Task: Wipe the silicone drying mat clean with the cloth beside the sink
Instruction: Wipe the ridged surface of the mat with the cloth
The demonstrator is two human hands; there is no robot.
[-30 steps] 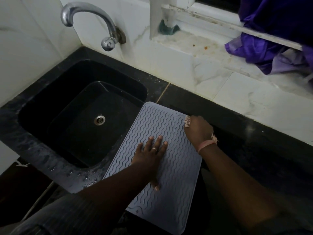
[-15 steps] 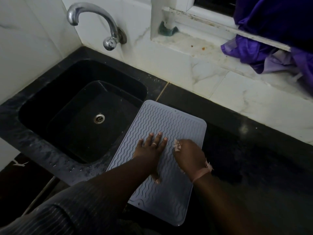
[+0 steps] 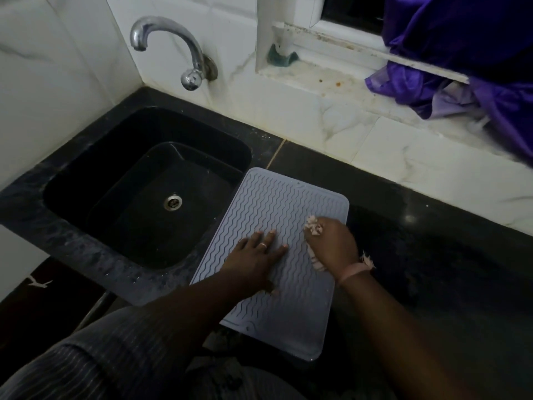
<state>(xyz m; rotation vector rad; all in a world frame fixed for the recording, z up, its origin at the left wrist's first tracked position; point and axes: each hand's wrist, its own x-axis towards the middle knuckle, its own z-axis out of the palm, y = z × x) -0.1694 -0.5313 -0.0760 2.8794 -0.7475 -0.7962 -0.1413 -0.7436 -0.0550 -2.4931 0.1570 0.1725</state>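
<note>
Head view showed the right hand (image 3: 331,243) curled closed around a pale cloth (image 3: 313,225), scraps of which poked out past the knuckles and under the wrist. That hand pressed down on the mat (image 3: 277,203) close to its right edge. A pink band (image 3: 353,271) circled the wrist. Just left of it, apart from it, the left hand (image 3: 256,255) lay flat and open on the mat, fingers spread and pointing away from the body, a ring (image 3: 262,245) on one finger; it held nothing. The grey mat with wavy ribs lay flat on the black table (image 3: 432,255), stretching away from both hands and back under the forearms toward the body. Left of the left hand, touching the mat's long edge, sat the black sink (image 3: 86,180) with a metal drain (image 3: 173,202) in its floor. Beyond the sink a chrome tap (image 3: 173,39) stuck out from the white marble wall. Far beyond the right hand, purple fabric (image 3: 461,53) hung over a stained sill (image 3: 317,79), and a small teal item (image 3: 282,57) sat at the sill's left end.
</note>
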